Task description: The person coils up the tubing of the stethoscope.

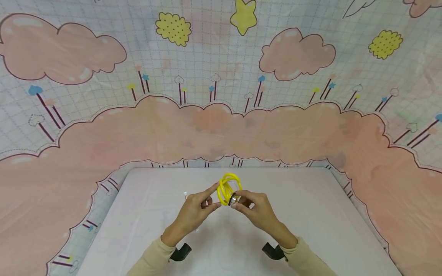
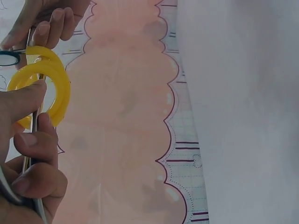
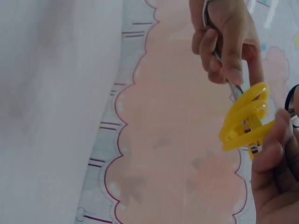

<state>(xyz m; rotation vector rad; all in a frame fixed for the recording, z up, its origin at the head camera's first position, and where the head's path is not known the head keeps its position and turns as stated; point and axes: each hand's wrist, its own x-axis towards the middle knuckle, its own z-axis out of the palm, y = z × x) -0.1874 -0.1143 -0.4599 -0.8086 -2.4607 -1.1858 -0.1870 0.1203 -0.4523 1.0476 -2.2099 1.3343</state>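
Between my two hands is a stethoscope with yellow tubing (image 1: 238,181) looped into a coil. My left hand (image 1: 193,211) grips its metal ear tubes (image 3: 235,89), and the fingertips touch the side of the coil. In the head view a white ear tip (image 1: 185,193) shows beyond that hand; most of the metal is hidden behind it. My right hand (image 1: 257,207) pinches the black-rimmed silver chest piece (image 1: 233,199) with thumb and fingertips, at the coil's right side. In the left wrist view the left fingers (image 2: 39,144) curl about the metal.
Both hands are over a white table (image 1: 304,230); its far edge lies beyond the coil. A printed cloth (image 1: 221,130) with clouds and stars hangs behind and surrounds the table. Black angled pieces (image 1: 182,252) sit at both wrists.
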